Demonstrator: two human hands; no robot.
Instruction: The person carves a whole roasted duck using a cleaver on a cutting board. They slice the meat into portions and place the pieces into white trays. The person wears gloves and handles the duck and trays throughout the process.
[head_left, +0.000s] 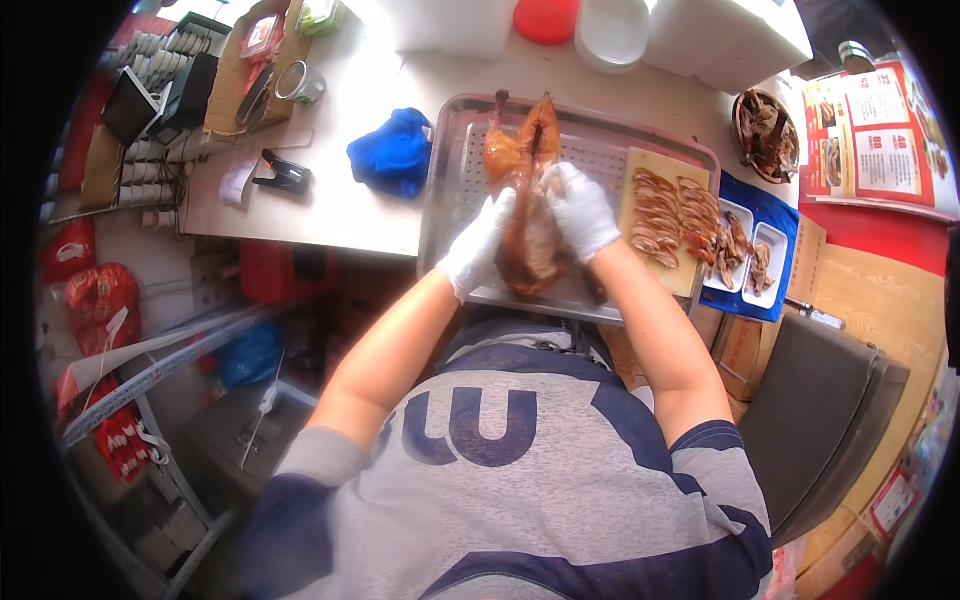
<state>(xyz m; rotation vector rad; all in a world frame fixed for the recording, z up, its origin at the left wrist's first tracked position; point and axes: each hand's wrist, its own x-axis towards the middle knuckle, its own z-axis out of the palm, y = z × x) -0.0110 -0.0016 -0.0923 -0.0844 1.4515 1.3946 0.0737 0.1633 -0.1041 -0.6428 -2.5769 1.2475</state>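
Observation:
A glossy brown roast duck (525, 255) lies on a perforated metal tray (465, 150), legs pointing away from me. Pale meat shows along its right side, where the skin is gone. My left hand (480, 244), in a white glove, grips the duck's left flank with the thumb on top. On the opposite side my right hand (579, 210), also gloved, has its fingers curled against the duck near the leg; its fingertips are partly hidden. Right of that hand, a yellowish cutting board (637, 161) carries rows of sliced duck (656, 221).
Two white trays with meat pieces (761, 266) sit on a blue cloth (791, 247) at the right. A bowl of carcass parts (766, 139) stands beyond. Left of the metal tray are a crumpled blue cloth (394, 154) and a black stapler (283, 174). White boxes (720, 41) stand behind.

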